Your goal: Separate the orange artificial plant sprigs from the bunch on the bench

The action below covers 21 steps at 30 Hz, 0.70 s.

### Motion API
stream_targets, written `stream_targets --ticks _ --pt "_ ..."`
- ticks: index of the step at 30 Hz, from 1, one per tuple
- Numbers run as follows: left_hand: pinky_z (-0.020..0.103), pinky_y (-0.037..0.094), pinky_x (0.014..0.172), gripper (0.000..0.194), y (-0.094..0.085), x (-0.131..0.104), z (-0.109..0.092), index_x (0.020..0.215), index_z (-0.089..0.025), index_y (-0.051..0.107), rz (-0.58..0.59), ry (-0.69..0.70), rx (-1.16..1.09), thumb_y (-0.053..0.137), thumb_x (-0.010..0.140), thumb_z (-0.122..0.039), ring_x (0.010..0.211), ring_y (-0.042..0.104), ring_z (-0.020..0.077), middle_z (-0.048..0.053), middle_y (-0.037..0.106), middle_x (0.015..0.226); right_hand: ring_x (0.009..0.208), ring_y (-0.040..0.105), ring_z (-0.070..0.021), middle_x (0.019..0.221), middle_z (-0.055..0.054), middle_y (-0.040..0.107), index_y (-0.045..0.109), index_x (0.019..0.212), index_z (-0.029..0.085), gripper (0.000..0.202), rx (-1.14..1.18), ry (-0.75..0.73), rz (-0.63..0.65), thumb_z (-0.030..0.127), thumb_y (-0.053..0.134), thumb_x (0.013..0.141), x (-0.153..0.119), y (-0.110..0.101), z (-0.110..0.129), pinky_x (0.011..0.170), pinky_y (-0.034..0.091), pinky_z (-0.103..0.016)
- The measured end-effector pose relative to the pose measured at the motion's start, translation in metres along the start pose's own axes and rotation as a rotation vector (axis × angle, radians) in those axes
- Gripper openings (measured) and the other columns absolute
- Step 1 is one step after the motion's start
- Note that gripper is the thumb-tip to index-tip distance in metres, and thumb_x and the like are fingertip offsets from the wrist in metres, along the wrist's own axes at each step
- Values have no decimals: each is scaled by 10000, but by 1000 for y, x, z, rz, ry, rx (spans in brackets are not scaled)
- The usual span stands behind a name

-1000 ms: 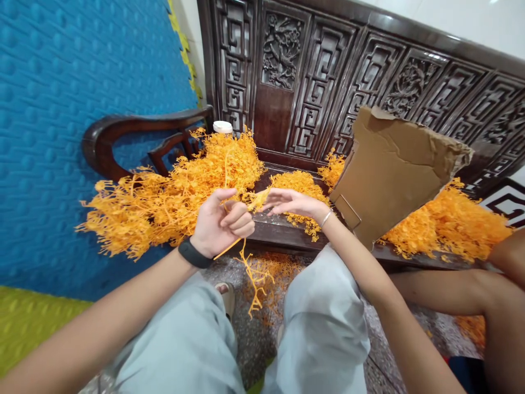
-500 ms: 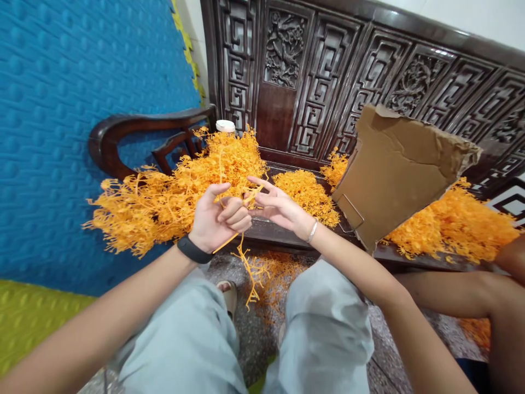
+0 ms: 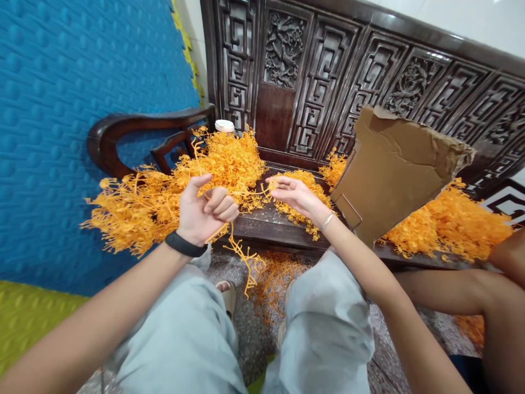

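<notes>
My left hand (image 3: 205, 210), with a black band on its wrist, is closed around an orange plastic branch (image 3: 241, 257) whose stem hangs down past the bench edge. My right hand (image 3: 293, 196), a thin bracelet on its wrist, pinches a small orange sprig between its fingertips over the bench seat. A big heap of orange branches (image 3: 164, 194) lies just behind my left hand, spilling over the armrest. A smaller orange pile (image 3: 301, 186) sits under my right hand.
Both piles rest on a dark carved wooden bench (image 3: 266, 227). A torn cardboard sheet (image 3: 394, 169) leans at the right, with more orange pieces (image 3: 451, 224) behind it. A white-capped bottle (image 3: 224, 126) stands at the back. Another person's arm (image 3: 463, 298) reaches in at right. Orange scraps (image 3: 279, 273) litter the floor.
My hands have drawn apart: the left hand moved left with the branch, and the right hand moved right toward the smaller pile with a sprig in its fingertips.
</notes>
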<state>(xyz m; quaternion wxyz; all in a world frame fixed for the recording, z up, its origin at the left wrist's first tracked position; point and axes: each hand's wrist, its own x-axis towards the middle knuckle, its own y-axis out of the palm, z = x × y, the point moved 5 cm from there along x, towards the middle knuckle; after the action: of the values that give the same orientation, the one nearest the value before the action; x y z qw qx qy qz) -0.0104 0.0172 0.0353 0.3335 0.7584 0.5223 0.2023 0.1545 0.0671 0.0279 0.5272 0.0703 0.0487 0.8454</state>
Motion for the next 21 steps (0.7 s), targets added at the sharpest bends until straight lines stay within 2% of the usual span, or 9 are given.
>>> stream_targets --ticks 4,7,10,15,21 --pt "239 212 342 564 -1 3 -1 369 -186 134 23 16 12 278 847 -447 317 207 77 -25 111 340 692 544 -83 760 -4 617 654 820 158 237 -204 -43 25 203 716 596 -2 -7 2 676 426 -230" --pt "237 211 344 558 -1 4 -1 370 -184 135 33 22 21 269 854 -426 319 206 76 -23 112 341 614 517 -74 687 6 607 645 718 155 142 -263 -138 -51 256 695 631 -1 -17 7 598 401 -219" --pt "235 212 343 558 -1 5 -1 366 -183 133 37 28 38 256 859 -414 316 207 77 -22 109 338 610 527 -77 680 6 612 629 719 165 126 -215 -181 -103 258 675 648 -2 -23 12 586 404 -212" --pt "224 207 337 563 0 11 7 347 -182 158 44 -29 96 287 862 -368 309 198 72 -27 123 326 763 585 -110 793 3 631 526 724 190 107 1 -156 -102 250 603 681 -2 -19 14 699 447 -242" --pt "214 199 328 546 2 14 17 328 -180 207 36 -85 150 366 835 -304 301 199 62 -34 154 322 675 554 -84 707 25 577 485 713 193 127 50 -95 -118 270 585 702 6 -21 6 627 421 -208"
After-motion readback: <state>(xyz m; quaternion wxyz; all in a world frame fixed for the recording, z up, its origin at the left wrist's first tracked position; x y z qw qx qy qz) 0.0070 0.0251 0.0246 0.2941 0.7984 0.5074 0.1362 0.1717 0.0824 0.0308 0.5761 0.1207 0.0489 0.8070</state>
